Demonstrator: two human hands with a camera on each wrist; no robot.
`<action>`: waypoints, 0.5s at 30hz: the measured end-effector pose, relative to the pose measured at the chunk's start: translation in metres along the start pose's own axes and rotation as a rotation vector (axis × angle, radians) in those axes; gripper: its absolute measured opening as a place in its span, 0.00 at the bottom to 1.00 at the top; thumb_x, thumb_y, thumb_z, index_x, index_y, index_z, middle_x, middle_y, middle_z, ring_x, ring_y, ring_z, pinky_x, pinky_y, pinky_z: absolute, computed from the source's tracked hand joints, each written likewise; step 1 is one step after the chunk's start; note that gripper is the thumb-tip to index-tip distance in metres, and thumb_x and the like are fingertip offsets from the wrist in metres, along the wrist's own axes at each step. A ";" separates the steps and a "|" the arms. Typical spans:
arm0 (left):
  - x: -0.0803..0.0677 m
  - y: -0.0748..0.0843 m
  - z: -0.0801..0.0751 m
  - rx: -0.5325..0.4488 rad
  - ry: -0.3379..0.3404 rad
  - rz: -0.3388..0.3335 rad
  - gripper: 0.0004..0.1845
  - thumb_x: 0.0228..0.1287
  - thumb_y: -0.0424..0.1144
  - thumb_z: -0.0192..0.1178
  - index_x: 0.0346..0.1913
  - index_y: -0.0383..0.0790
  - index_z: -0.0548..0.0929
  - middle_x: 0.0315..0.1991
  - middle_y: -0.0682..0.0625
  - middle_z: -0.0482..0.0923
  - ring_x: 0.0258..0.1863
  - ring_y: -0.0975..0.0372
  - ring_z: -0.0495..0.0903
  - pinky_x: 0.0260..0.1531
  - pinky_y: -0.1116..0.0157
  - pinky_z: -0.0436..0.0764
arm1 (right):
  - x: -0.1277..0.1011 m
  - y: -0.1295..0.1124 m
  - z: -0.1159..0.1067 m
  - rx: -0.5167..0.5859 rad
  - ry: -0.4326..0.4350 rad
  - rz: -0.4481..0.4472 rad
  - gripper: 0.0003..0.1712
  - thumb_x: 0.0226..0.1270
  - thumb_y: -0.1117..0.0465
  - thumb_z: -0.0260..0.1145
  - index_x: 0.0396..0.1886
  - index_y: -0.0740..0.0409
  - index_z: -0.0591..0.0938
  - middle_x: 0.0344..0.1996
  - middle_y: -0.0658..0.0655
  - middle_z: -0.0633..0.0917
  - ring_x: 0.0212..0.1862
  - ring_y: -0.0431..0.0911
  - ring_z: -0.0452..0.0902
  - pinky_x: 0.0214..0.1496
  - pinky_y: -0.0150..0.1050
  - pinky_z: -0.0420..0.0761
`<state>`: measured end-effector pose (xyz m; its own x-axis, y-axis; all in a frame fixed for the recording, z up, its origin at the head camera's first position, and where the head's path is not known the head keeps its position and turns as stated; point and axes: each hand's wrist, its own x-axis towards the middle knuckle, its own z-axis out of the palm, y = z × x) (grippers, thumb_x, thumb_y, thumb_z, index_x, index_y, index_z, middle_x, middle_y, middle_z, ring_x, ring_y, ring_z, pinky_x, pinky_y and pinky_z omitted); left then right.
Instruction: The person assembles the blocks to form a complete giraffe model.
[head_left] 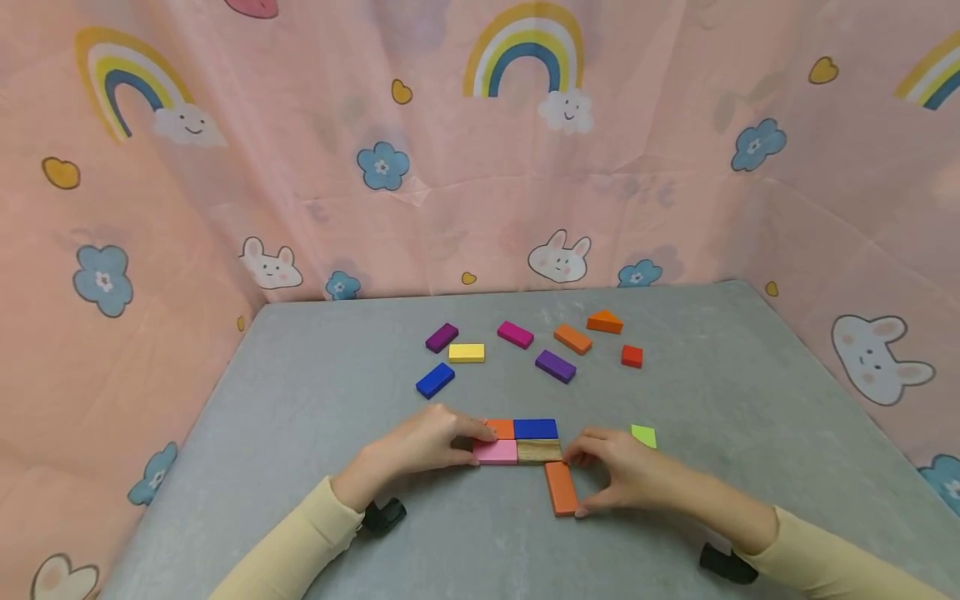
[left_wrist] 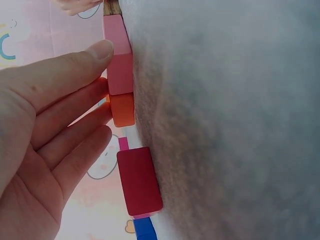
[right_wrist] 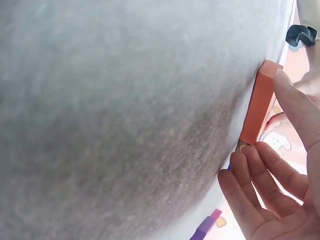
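Cream sleeves (head_left: 300, 537) come in from the lower edge, one at either side. Biggest of all is the pink cloth (head_left: 465, 183) behind, printed with rainbows, rabbits and flowers; below it spreads the grey counter (head_left: 322, 400). Over this the two hands are apart. The right hand (head_left: 628, 468) pinches an orange block (head_left: 561, 490) lengthwise, thumb at its near end and fingertips at its far end, just by the near edge of a wood-grain block (head_left: 538, 451). The left hand (head_left: 422, 446) has its fingers extended, thumb against a pink block (head_left: 495, 452) and fingertips on a second orange block (head_left: 504, 428). With a blue block (head_left: 536, 429), these last three form two touching rows: orange and blue behind, pink and wood-grain in front. Farther back lie scattered oblong blocks: plum (head_left: 442, 337), yellow (head_left: 467, 353), blue, magenta (head_left: 515, 334), violet (head_left: 555, 367) and orange. Near them sit an orange triangle (head_left: 604, 322) and, smallest, a red block (head_left: 632, 357). Beyond the right hand shows a lime block (head_left: 644, 436), partly hidden.
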<state>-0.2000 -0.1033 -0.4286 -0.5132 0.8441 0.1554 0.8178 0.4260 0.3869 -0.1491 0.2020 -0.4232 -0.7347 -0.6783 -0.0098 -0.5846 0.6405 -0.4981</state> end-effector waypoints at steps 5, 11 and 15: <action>0.000 -0.001 0.001 -0.002 0.002 -0.004 0.20 0.50 0.45 0.64 0.49 0.50 0.80 0.45 0.61 0.79 0.46 0.73 0.75 0.46 0.73 0.75 | 0.002 -0.001 0.001 0.003 -0.012 0.033 0.30 0.38 0.36 0.69 0.41 0.44 0.75 0.36 0.40 0.76 0.39 0.34 0.72 0.42 0.31 0.77; 0.001 -0.003 0.001 -0.002 0.006 0.007 0.19 0.50 0.45 0.64 0.49 0.49 0.80 0.45 0.61 0.79 0.47 0.73 0.75 0.46 0.73 0.74 | 0.003 0.000 0.001 0.008 -0.012 0.038 0.31 0.37 0.36 0.69 0.41 0.44 0.75 0.35 0.39 0.76 0.38 0.33 0.72 0.41 0.31 0.77; 0.001 -0.003 0.001 0.000 0.008 0.010 0.19 0.50 0.45 0.64 0.48 0.49 0.80 0.45 0.61 0.79 0.47 0.73 0.75 0.46 0.73 0.74 | 0.004 0.000 0.002 0.017 -0.013 0.041 0.31 0.37 0.36 0.69 0.41 0.44 0.75 0.35 0.39 0.76 0.38 0.33 0.72 0.41 0.31 0.77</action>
<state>-0.2022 -0.1034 -0.4307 -0.5067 0.8459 0.1664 0.8232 0.4173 0.3851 -0.1516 0.1988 -0.4246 -0.7534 -0.6563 -0.0413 -0.5483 0.6617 -0.5114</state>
